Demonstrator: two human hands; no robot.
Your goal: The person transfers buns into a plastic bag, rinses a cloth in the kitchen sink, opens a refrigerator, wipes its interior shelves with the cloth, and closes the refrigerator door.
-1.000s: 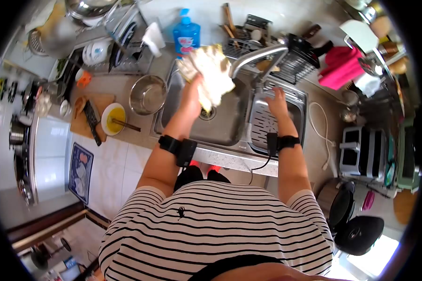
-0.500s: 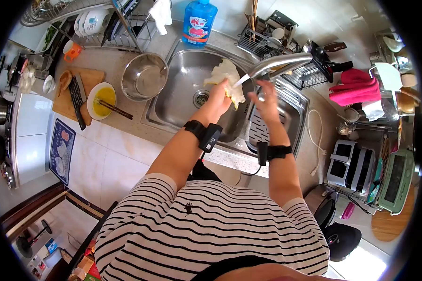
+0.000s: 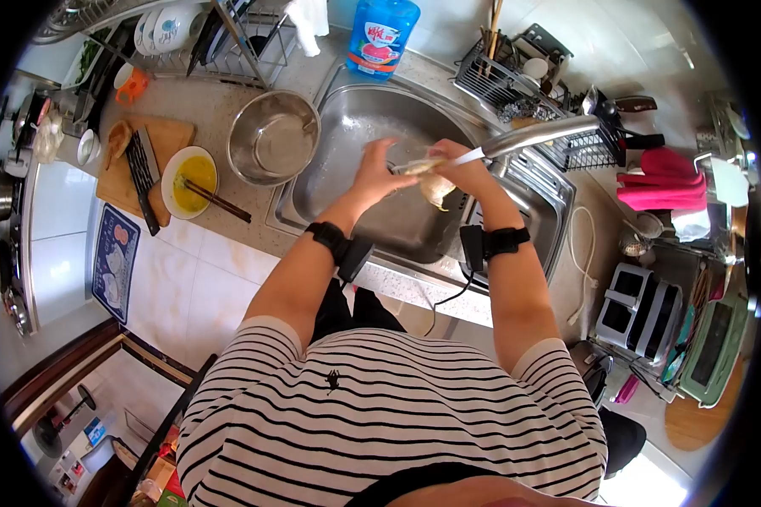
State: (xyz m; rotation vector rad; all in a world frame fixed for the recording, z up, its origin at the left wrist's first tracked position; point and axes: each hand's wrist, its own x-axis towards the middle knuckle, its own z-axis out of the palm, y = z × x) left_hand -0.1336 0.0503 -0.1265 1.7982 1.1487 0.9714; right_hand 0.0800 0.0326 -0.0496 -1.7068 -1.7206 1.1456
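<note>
Over the left basin of the steel sink (image 3: 338, 118), a pale, cream-coloured floppy piece of food (image 3: 435, 189) hangs below the faucet (image 3: 541, 135). Its exact kind I cannot make out. My right hand (image 3: 467, 174) grips it from the right, fingers curled round its top. To the left, my left hand (image 3: 379, 176) is open, thumb and fingers apart, with the thumb close to the piece's edge. A white strip, the spout tip or running water, reaches down from the faucet to the right hand.
A steel bowl (image 3: 274, 138) stands left of the sink. Beyond it are a bowl of yellow liquid (image 3: 197, 197) with chopsticks, a knife (image 3: 144, 179) and a cutting board (image 3: 171, 135). A blue soap bottle (image 3: 383, 38) stands behind the basin; a wire rack (image 3: 577, 150) is right.
The pale piece has passed from my left hand to my right, moving slightly right. My left hand has opened. My right hand has moved left under the faucet and closed on the piece.
</note>
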